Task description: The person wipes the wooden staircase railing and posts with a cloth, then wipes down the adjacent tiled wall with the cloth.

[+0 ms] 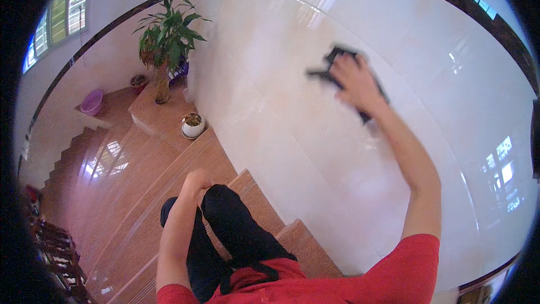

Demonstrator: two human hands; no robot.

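My right hand [358,84] is spread over a dark cloth [337,57], pressing it against the glossy cream wall tiles [278,135]. Both the hand and the cloth are blurred, and cloth edges stick out past the fingers and below the palm. Down by my knees, my left hand [198,179] rests near the black trouser leg [223,202]. Its fingers are bent and mostly turned out of sight, so whether they hold anything does not show.
Brown stone stairs [168,177] descend to the left beside the wall. On the landing stand a leafy potted plant [171,38], a white flowerpot [193,126] and a purple basin [91,102]. A dark wooden railing [55,249] runs at lower left.
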